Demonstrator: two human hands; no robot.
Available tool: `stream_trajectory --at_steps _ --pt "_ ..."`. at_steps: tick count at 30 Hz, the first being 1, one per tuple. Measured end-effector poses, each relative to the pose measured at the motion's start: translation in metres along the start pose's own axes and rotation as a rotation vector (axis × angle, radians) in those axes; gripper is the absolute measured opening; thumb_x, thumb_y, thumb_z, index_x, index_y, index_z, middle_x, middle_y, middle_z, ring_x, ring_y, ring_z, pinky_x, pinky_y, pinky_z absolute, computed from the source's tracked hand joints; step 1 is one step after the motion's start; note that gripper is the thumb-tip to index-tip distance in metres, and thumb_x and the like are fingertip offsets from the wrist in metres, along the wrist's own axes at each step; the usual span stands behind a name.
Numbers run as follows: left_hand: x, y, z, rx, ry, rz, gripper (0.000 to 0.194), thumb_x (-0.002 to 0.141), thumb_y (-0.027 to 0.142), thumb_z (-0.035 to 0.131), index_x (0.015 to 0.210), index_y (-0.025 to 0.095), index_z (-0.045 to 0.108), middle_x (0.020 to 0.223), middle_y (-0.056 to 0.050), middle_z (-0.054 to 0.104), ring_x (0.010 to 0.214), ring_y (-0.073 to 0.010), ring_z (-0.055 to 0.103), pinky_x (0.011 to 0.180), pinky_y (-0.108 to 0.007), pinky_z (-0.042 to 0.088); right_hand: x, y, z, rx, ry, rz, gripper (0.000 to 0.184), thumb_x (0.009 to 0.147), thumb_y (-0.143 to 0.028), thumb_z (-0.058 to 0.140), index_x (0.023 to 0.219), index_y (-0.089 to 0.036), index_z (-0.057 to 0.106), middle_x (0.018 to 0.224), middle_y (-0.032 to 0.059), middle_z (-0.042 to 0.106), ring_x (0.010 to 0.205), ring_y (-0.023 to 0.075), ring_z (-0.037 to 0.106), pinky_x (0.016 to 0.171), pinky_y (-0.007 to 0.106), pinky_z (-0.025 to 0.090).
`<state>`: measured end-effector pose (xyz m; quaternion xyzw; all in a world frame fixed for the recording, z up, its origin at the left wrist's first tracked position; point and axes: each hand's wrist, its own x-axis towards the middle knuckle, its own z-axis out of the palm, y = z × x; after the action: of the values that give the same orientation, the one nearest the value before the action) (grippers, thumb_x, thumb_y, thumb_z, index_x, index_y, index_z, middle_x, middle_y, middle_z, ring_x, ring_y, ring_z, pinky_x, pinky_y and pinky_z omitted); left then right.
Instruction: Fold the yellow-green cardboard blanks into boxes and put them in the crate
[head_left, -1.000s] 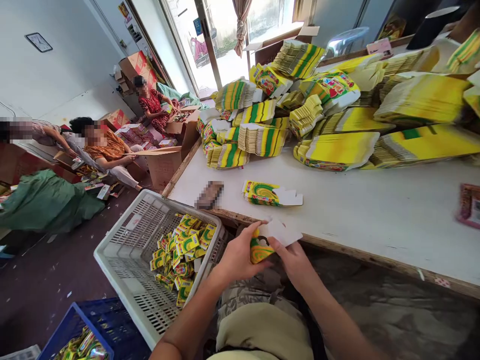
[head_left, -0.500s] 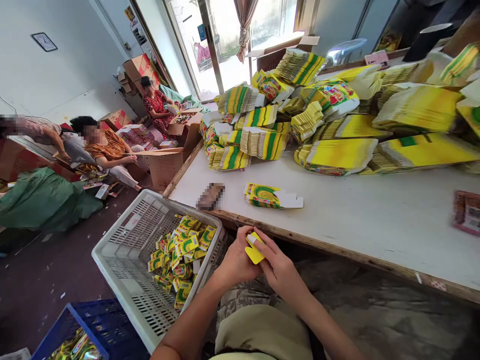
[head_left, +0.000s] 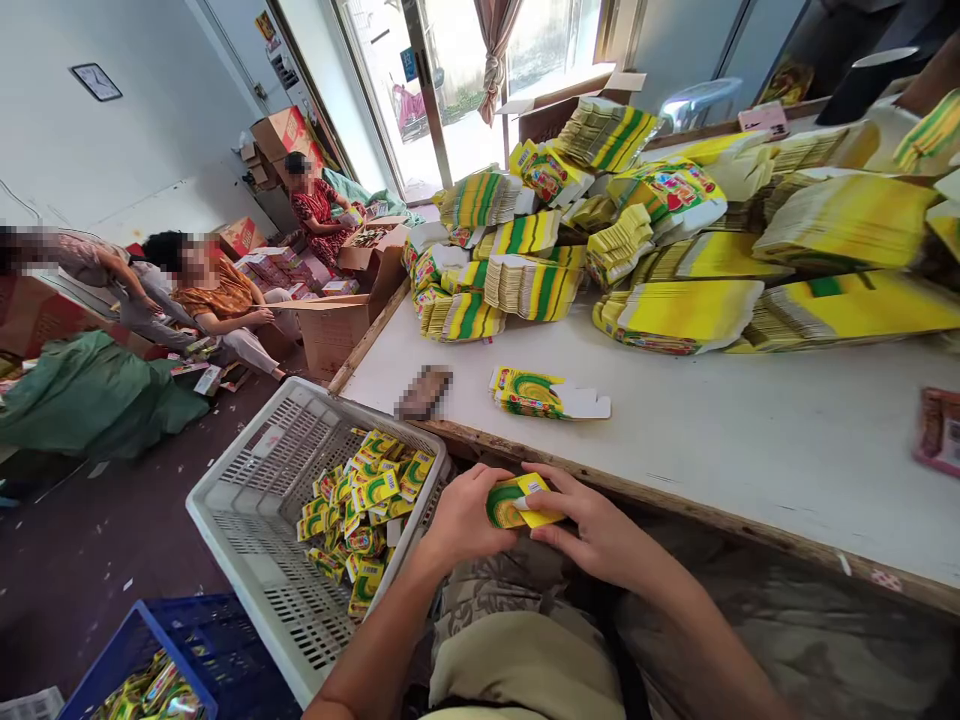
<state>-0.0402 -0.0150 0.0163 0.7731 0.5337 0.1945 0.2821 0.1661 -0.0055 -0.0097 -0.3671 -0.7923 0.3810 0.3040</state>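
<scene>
A small yellow and green carton [head_left: 504, 503] is held between my hands, just in front of the table edge and above my lap. My left hand [head_left: 469, 515] grips its left end. On the right end, my right hand [head_left: 581, 515] has its fingers closed over the yellow flap; one fingertip looks white. Beyond them, a thin stack of flattened cartons [head_left: 529, 392] lies on the table, white flaps pointing right. To the left of my hands stands a white plastic crate [head_left: 259, 530] holding many folded cartons [head_left: 371, 490].
Bundles of flat yellow cartons [head_left: 675, 310] are heaped along the back of the white table [head_left: 750, 420]. A blue crate [head_left: 240, 650] with packets stands on the floor at lower left. Several people sit among boxes and a green sack [head_left: 94, 395] at left.
The carton has turned so its printed green face shows. My hands have moved apart slightly, the right one to the right, both still on the carton.
</scene>
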Motion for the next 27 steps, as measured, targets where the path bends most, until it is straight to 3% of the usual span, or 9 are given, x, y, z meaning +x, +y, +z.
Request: stream_trajectory --at_steps 3,6,10,12,15,19,21,25,27 --pt "0.004 0.003 -0.001 0.041 -0.026 0.037 0.057 0.062 0.024 0.073 0.116 0.020 0.059 0.107 -0.007 0.064 0.097 -0.0258 0.063 0.082 -0.036 0.051 0.001 -0.002 -0.001 0.041 0.046 0.073 0.020 0.080 -0.027 0.070 0.100 -0.025 0.072 0.137 0.0136 0.057 0.122 0.0322 0.060 0.103 0.050 0.048" --pt "0.005 0.005 -0.001 0.104 -0.024 0.038 0.058 0.062 0.024 0.072 0.118 0.018 0.058 0.107 -0.009 0.063 0.097 -0.0276 0.062 0.083 -0.039 0.051 0.005 -0.003 0.014 0.084 0.143 0.122 0.019 0.077 -0.024 0.071 0.096 -0.024 0.072 0.136 0.0127 0.057 0.126 0.0323 0.056 0.105 0.051 0.046" --pt "0.003 0.002 -0.008 0.062 0.011 0.013 0.057 0.064 0.023 0.071 0.119 0.018 0.057 0.109 -0.009 0.064 0.099 -0.0262 0.062 0.085 -0.037 0.051 0.011 -0.004 0.030 0.135 0.213 0.072 0.034 0.082 -0.028 0.068 0.115 -0.022 0.064 0.144 0.0156 0.050 0.133 0.0304 0.050 0.108 0.049 0.043" --pt "0.002 -0.001 -0.012 0.046 0.034 0.014 0.056 0.066 0.025 0.072 0.119 0.018 0.058 0.108 -0.009 0.065 0.099 -0.0255 0.062 0.085 -0.036 0.050 0.013 -0.004 0.029 0.117 0.223 0.039 0.030 0.087 -0.031 0.063 0.115 -0.021 0.063 0.146 0.0170 0.048 0.135 0.0300 0.049 0.109 0.049 0.043" --pt "0.003 -0.004 -0.016 0.044 0.030 0.018 0.056 0.065 0.029 0.075 0.118 0.019 0.060 0.107 -0.007 0.066 0.097 -0.0246 0.064 0.083 -0.035 0.050 0.013 -0.002 0.016 0.073 0.102 0.006 0.019 0.090 -0.032 0.059 0.102 -0.021 0.069 0.143 0.0166 0.051 0.133 0.0304 0.050 0.106 0.048 0.045" --pt "0.006 -0.001 -0.015 0.056 -0.002 0.023 0.056 0.060 0.027 0.079 0.114 0.020 0.064 0.103 -0.006 0.068 0.092 -0.0241 0.065 0.079 -0.034 0.051 0.008 0.005 0.003 0.049 -0.053 -0.010 0.024 0.084 -0.032 0.068 0.106 -0.022 0.073 0.146 0.0170 0.050 0.132 0.0334 0.052 0.106 0.049 0.046" --pt "0.008 0.004 -0.013 0.058 0.010 0.020 0.056 0.062 0.028 0.078 0.115 0.019 0.063 0.104 -0.007 0.068 0.093 -0.0248 0.065 0.080 -0.035 0.051 0.005 0.009 0.008 0.024 0.021 -0.010 0.027 0.086 -0.030 0.066 0.111 -0.023 0.072 0.150 0.0174 0.045 0.133 0.0345 0.051 0.107 0.051 0.045" --pt "0.012 0.013 -0.012 0.061 0.065 0.022 0.058 0.063 0.028 0.078 0.117 0.018 0.061 0.110 -0.009 0.067 0.099 -0.0262 0.065 0.085 -0.037 0.051 0.001 0.014 0.031 -0.012 0.292 -0.061 0.032 0.092 -0.026 0.057 0.122 -0.022 0.067 0.159 0.0164 0.031 0.140 0.0326 0.043 0.107 0.047 0.046" --pt "0.013 0.013 -0.013 0.050 0.065 0.022 0.059 0.061 0.026 0.079 0.116 0.018 0.062 0.108 -0.008 0.068 0.098 -0.0257 0.065 0.085 -0.036 0.051 0.000 0.014 0.036 -0.016 0.331 -0.094 0.033 0.093 -0.026 0.056 0.124 -0.021 0.064 0.159 0.0168 0.030 0.140 0.0315 0.043 0.106 0.044 0.048"
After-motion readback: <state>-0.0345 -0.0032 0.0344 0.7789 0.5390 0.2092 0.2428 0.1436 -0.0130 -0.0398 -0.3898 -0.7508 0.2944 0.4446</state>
